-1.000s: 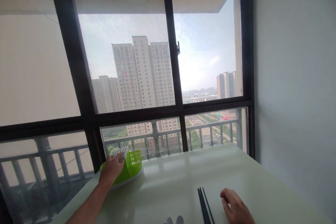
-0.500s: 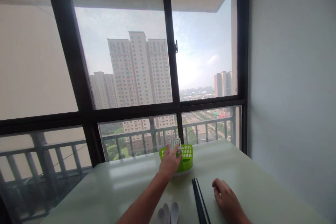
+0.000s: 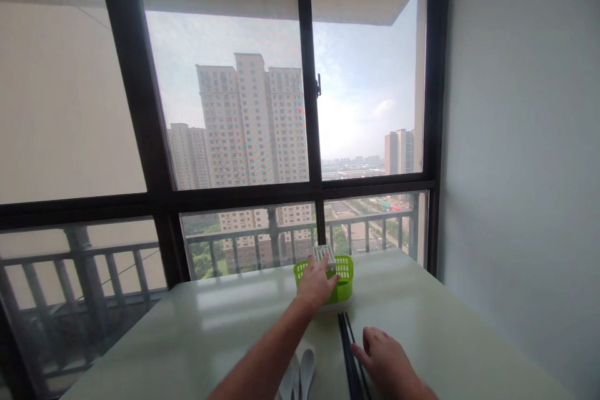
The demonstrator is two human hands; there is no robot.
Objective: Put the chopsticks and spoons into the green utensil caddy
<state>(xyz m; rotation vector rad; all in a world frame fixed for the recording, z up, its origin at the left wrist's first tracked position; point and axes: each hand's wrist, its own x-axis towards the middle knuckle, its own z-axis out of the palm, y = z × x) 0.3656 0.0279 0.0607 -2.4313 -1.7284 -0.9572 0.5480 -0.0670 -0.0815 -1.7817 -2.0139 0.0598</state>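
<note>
My left hand (image 3: 317, 285) reaches forward onto a green slotted utensil basket (image 3: 345, 287) with a pale base. Its fingers hook over the basket's middle, around a white slotted piece (image 3: 325, 254) that rises there; the palm hides part of the grip. Below, a bundle of dark chopsticks (image 3: 347, 350) lies on the table, pointing toward the basket. My right hand (image 3: 385, 356) is just right of them, fingers loosely curled, thumb apart and at the chopsticks' edge, holding nothing. Several white spoons (image 3: 307, 370) lie beside my left forearm, partly hidden by it.
The pale, glossy table (image 3: 225, 306) reaches to a large window with dark frames (image 3: 244, 195). A plain wall (image 3: 515, 169) stands on the right. Beyond the glass are a railing (image 3: 244, 236) and tall buildings.
My left hand and the basket have shifted right relative to the chopsticks and the window. My right hand has moved left, up to the chopsticks. The view has shifted slightly.
</note>
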